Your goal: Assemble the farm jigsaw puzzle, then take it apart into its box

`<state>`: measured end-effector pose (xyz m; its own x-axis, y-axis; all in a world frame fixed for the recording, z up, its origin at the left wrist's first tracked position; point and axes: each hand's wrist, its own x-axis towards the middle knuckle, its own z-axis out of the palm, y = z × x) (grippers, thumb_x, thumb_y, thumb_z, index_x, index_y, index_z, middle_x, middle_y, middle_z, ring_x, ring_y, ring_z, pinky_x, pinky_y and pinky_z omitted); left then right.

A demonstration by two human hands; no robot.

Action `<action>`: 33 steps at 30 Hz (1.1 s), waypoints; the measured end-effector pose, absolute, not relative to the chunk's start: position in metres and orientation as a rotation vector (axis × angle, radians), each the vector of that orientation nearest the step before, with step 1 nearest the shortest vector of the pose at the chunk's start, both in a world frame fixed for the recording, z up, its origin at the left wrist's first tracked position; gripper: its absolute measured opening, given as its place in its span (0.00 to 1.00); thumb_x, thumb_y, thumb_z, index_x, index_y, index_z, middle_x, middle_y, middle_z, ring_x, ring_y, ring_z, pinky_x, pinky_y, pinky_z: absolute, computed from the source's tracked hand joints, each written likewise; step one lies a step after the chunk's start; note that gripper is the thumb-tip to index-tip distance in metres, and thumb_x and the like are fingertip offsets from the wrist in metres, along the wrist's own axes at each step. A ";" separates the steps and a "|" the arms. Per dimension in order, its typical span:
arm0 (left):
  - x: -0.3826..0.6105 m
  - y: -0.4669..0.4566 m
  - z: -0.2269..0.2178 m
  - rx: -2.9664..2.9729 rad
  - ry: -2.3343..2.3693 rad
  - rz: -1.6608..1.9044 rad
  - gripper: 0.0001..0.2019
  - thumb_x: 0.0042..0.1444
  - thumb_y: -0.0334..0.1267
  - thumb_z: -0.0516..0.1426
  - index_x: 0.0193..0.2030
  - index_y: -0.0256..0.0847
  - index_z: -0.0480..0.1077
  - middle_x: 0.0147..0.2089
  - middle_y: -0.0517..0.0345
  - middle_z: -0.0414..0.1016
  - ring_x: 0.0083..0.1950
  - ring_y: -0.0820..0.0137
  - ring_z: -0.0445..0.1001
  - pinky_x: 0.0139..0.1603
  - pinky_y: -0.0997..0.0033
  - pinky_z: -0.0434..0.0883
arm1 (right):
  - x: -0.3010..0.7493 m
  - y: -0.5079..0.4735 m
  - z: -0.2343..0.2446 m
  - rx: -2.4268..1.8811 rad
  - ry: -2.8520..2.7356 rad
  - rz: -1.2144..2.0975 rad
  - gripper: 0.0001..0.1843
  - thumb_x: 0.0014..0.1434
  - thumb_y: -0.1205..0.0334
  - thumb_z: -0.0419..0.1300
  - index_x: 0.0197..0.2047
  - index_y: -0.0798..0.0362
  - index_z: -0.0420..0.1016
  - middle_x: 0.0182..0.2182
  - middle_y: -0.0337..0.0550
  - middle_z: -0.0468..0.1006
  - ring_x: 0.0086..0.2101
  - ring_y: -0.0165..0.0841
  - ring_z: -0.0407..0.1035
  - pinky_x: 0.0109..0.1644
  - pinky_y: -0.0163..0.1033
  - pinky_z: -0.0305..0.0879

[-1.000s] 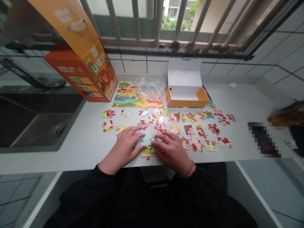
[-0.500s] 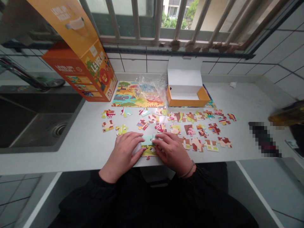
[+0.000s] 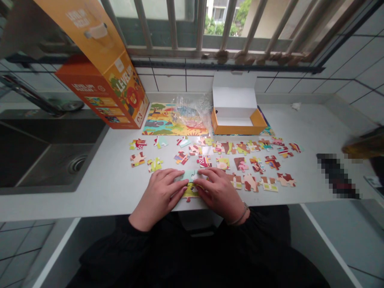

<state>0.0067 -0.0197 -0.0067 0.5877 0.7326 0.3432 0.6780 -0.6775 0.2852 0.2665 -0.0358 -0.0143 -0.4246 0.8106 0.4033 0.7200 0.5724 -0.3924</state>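
Observation:
My left hand point(image 3: 160, 192) and my right hand point(image 3: 217, 190) lie close together on the white counter point(image 3: 111, 184) near its front edge. Between their fingertips are joined puzzle pieces point(image 3: 189, 184), a pale blue one on top and a yellow-green one below. Fingers of both hands press flat on these pieces. Several loose puzzle pieces point(image 3: 240, 164) lie spread across the counter behind and to the right of my hands, with a few more puzzle pieces point(image 3: 138, 159) to the left.
A tall orange puzzle box point(image 3: 120, 80) leans at the back left beside a dark sink point(image 3: 45, 156). A finished puzzle picture point(image 3: 163, 120) under a clear plastic bag point(image 3: 193, 110) and an open orange-and-white box point(image 3: 235, 112) stand by the tiled wall. A pixelated dark object point(image 3: 337, 176) lies right.
Both hands stay on the joined pieces; the fingers have shifted slightly, closing in on the pale blue piece. The loose pieces have not moved.

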 end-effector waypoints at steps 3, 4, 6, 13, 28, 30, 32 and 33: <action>0.007 -0.020 -0.007 2.692 1.194 0.671 0.13 0.72 0.38 0.62 0.60 0.51 0.82 0.67 0.51 0.81 0.66 0.53 0.75 0.65 0.44 0.70 | 0.267 -0.035 -0.014 -1.220 -2.249 0.213 0.07 0.74 0.60 0.65 0.52 0.45 0.84 0.58 0.48 0.82 0.60 0.47 0.71 0.67 0.59 0.72; 0.007 -0.020 -0.007 2.692 1.192 0.671 0.13 0.73 0.38 0.62 0.60 0.51 0.82 0.67 0.51 0.81 0.66 0.53 0.75 0.65 0.44 0.70 | 0.267 -0.035 -0.014 -1.222 -2.250 0.217 0.07 0.74 0.60 0.65 0.52 0.45 0.84 0.58 0.48 0.82 0.60 0.47 0.72 0.67 0.59 0.72; 0.007 -0.020 -0.006 2.690 1.189 0.663 0.13 0.73 0.38 0.62 0.60 0.51 0.82 0.67 0.51 0.80 0.66 0.53 0.74 0.66 0.44 0.69 | 0.267 -0.035 -0.014 -1.224 -2.255 0.224 0.07 0.74 0.60 0.65 0.52 0.45 0.84 0.58 0.48 0.82 0.59 0.47 0.72 0.67 0.59 0.72; 0.007 -0.021 -0.004 2.665 1.197 0.613 0.13 0.73 0.39 0.61 0.60 0.52 0.81 0.68 0.50 0.79 0.67 0.53 0.74 0.66 0.44 0.70 | 0.267 -0.036 -0.014 -1.244 -2.267 0.235 0.08 0.74 0.61 0.64 0.52 0.45 0.84 0.59 0.49 0.82 0.60 0.47 0.71 0.67 0.60 0.72; 0.008 -0.020 -0.002 2.650 1.166 0.585 0.13 0.74 0.40 0.61 0.61 0.51 0.81 0.67 0.52 0.80 0.68 0.53 0.74 0.68 0.44 0.69 | 0.268 -0.035 -0.015 -1.225 -2.276 0.261 0.08 0.75 0.59 0.64 0.52 0.45 0.85 0.59 0.49 0.81 0.60 0.47 0.72 0.67 0.59 0.71; 0.008 -0.020 -0.003 2.649 1.169 0.575 0.13 0.74 0.40 0.61 0.61 0.51 0.81 0.68 0.52 0.80 0.68 0.53 0.74 0.68 0.44 0.69 | 0.268 -0.036 -0.015 -1.232 -2.273 0.260 0.09 0.74 0.59 0.64 0.54 0.44 0.84 0.59 0.49 0.80 0.60 0.47 0.71 0.67 0.59 0.71; 0.007 -0.020 -0.003 2.647 1.171 0.569 0.13 0.73 0.40 0.61 0.61 0.51 0.81 0.68 0.52 0.80 0.68 0.53 0.74 0.68 0.43 0.69 | 0.268 -0.036 -0.015 -1.244 -2.269 0.256 0.12 0.73 0.59 0.65 0.58 0.44 0.83 0.60 0.50 0.80 0.61 0.48 0.71 0.67 0.59 0.71; 0.007 -0.020 -0.003 2.646 1.172 0.567 0.13 0.73 0.40 0.61 0.61 0.51 0.81 0.68 0.52 0.80 0.68 0.53 0.74 0.68 0.43 0.69 | 0.268 -0.036 -0.015 -1.249 -2.269 0.252 0.13 0.73 0.59 0.65 0.59 0.44 0.82 0.60 0.50 0.80 0.61 0.48 0.71 0.67 0.59 0.71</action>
